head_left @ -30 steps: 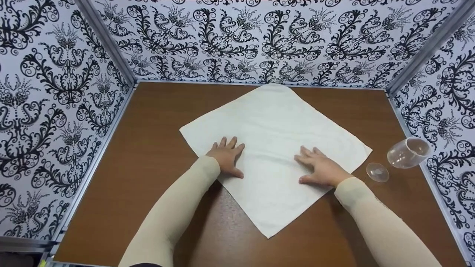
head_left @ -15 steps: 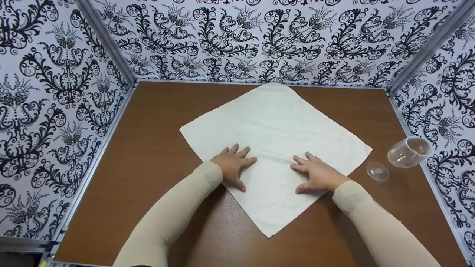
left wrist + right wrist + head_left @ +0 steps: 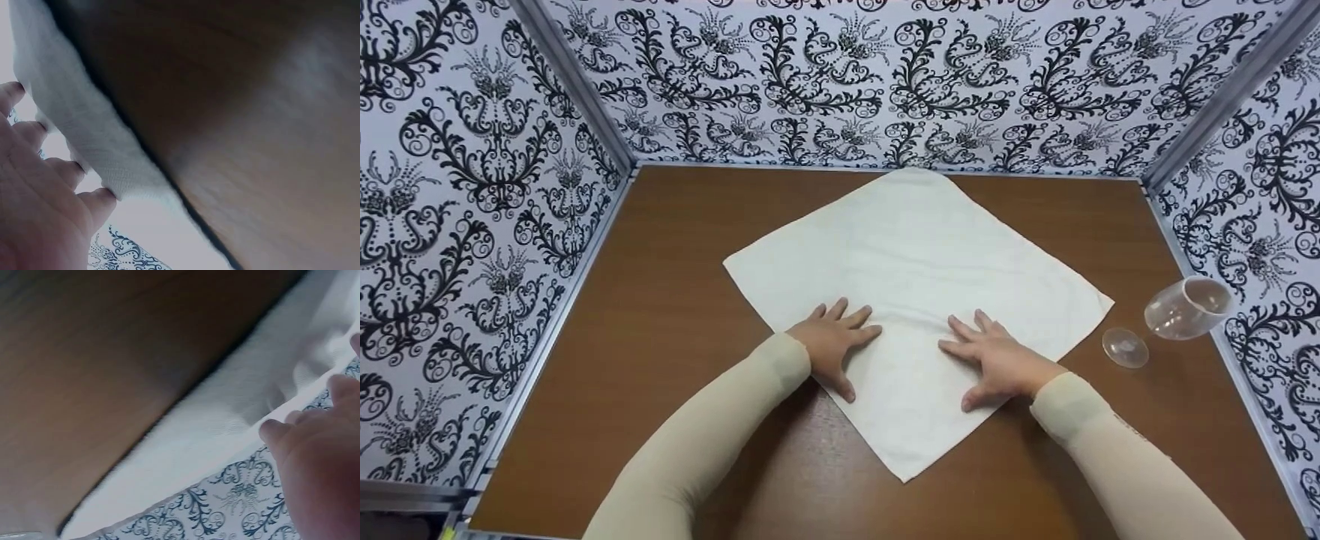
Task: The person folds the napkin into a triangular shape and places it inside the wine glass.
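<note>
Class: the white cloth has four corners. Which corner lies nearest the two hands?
The near corner of the white cloth, pointing toward the person; the other three lie farther out.

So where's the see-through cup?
In the head view, the clear cup lies tipped on the brown table, far right, beside the white cloth's right corner.

White cloth (image 3: 915, 270) on a brown wood-grain table (image 3: 660, 315); walls (image 3: 885, 82) papered white with black scrolling floral damask; pale beige sleeves (image 3: 712, 435); clear, colourless plastic cup (image 3: 1187, 307) and matching clear lid (image 3: 1125, 348); silver-grey metal corner posts (image 3: 577, 90).
</note>
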`<action>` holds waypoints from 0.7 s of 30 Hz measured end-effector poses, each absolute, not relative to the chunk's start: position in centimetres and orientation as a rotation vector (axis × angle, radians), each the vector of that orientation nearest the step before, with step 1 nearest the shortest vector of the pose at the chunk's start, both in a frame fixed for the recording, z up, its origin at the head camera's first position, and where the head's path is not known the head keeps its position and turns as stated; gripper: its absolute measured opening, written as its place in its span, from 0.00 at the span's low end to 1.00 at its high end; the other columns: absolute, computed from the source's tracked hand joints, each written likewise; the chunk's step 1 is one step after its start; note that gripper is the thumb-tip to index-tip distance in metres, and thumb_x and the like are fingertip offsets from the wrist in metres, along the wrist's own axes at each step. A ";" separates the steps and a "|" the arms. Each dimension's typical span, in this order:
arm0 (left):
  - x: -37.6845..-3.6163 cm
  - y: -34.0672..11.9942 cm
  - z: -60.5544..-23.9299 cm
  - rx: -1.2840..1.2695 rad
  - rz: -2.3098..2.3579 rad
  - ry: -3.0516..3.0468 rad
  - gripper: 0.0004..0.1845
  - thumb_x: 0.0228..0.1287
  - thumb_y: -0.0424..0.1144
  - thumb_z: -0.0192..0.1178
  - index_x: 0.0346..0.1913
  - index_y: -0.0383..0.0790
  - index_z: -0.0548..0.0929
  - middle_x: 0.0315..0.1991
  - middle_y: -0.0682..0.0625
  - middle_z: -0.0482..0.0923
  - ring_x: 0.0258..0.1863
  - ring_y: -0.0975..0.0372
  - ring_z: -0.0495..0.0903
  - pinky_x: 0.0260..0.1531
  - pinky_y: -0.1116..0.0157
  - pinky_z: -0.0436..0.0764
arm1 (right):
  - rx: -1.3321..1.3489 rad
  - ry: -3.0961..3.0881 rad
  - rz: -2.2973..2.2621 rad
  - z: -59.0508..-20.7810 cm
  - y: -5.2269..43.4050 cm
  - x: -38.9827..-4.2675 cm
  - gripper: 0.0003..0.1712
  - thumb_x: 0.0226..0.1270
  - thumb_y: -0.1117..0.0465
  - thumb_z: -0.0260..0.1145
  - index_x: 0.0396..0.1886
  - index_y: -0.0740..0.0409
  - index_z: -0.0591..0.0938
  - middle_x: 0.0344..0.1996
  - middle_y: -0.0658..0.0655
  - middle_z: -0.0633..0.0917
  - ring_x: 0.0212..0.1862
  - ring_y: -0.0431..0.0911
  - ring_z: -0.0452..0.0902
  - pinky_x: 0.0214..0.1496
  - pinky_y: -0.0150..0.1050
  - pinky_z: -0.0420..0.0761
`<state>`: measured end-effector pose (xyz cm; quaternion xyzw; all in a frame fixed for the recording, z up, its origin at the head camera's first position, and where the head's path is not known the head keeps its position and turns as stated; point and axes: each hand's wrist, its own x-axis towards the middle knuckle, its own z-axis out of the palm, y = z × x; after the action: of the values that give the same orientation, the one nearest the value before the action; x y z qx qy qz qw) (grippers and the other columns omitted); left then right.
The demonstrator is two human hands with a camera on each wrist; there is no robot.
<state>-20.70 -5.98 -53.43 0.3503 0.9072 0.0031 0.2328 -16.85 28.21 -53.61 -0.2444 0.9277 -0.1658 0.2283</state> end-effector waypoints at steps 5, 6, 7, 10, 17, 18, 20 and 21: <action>-20.7 -6.0 -53.4 0.952 0.014 2.483 0.68 0.46 0.75 0.75 0.86 0.68 0.46 0.88 0.56 0.34 0.87 0.43 0.35 0.83 0.40 0.45 | -0.659 2.529 -0.424 -53.5 27.9 -16.5 0.66 0.41 0.45 0.89 0.82 0.45 0.68 0.87 0.59 0.50 0.84 0.73 0.33 0.79 0.77 0.45; -20.7 -6.0 -53.4 0.952 0.016 2.484 0.67 0.46 0.75 0.75 0.86 0.68 0.46 0.88 0.56 0.34 0.87 0.43 0.35 0.83 0.40 0.45 | -0.656 2.529 -0.423 -53.5 27.9 -16.5 0.65 0.42 0.45 0.89 0.82 0.45 0.68 0.87 0.58 0.50 0.84 0.73 0.33 0.79 0.77 0.46; -20.6 -6.0 -53.3 0.953 0.019 2.487 0.67 0.47 0.75 0.75 0.86 0.68 0.46 0.88 0.56 0.35 0.87 0.43 0.36 0.83 0.40 0.45 | -0.653 2.530 -0.424 -53.5 27.9 -16.5 0.64 0.43 0.46 0.89 0.82 0.44 0.68 0.87 0.58 0.50 0.84 0.73 0.33 0.79 0.77 0.47; -20.6 -6.1 -53.3 0.955 0.025 2.489 0.66 0.48 0.75 0.74 0.86 0.68 0.47 0.88 0.55 0.35 0.87 0.43 0.36 0.83 0.40 0.46 | -0.659 2.537 -0.435 -53.6 28.0 -16.5 0.62 0.44 0.47 0.89 0.81 0.45 0.69 0.87 0.59 0.51 0.84 0.74 0.34 0.78 0.78 0.50; -20.8 -6.0 -53.2 0.934 0.049 2.481 0.63 0.50 0.74 0.73 0.85 0.69 0.48 0.88 0.56 0.36 0.87 0.44 0.36 0.83 0.41 0.46 | -0.642 2.541 -0.472 -53.7 28.2 -16.6 0.57 0.49 0.46 0.87 0.80 0.44 0.71 0.86 0.57 0.53 0.84 0.73 0.34 0.78 0.76 0.51; -20.9 -6.0 -53.3 0.932 0.052 2.479 0.63 0.50 0.74 0.73 0.85 0.68 0.49 0.88 0.56 0.36 0.87 0.45 0.36 0.83 0.41 0.46 | -0.645 2.544 -0.472 -53.7 28.2 -16.7 0.57 0.50 0.45 0.86 0.80 0.44 0.71 0.86 0.57 0.53 0.84 0.73 0.35 0.78 0.76 0.52; -21.0 -6.0 -53.3 0.928 0.058 2.477 0.62 0.51 0.74 0.72 0.85 0.68 0.49 0.88 0.56 0.36 0.87 0.45 0.36 0.83 0.41 0.47 | -0.642 2.547 -0.474 -53.8 28.3 -16.7 0.55 0.52 0.44 0.85 0.80 0.43 0.71 0.86 0.57 0.53 0.84 0.73 0.35 0.78 0.76 0.52; -21.0 -6.0 -53.3 0.924 0.064 2.475 0.61 0.52 0.73 0.72 0.85 0.68 0.50 0.88 0.57 0.36 0.87 0.45 0.36 0.83 0.42 0.47 | -0.638 2.545 -0.481 -53.8 28.3 -16.8 0.54 0.52 0.44 0.85 0.80 0.43 0.71 0.86 0.57 0.53 0.84 0.73 0.35 0.79 0.75 0.52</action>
<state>-21.01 -6.04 -53.25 0.3388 0.9076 0.0235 0.2468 -16.77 28.29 -53.78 -0.2325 0.9274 -0.1753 0.2348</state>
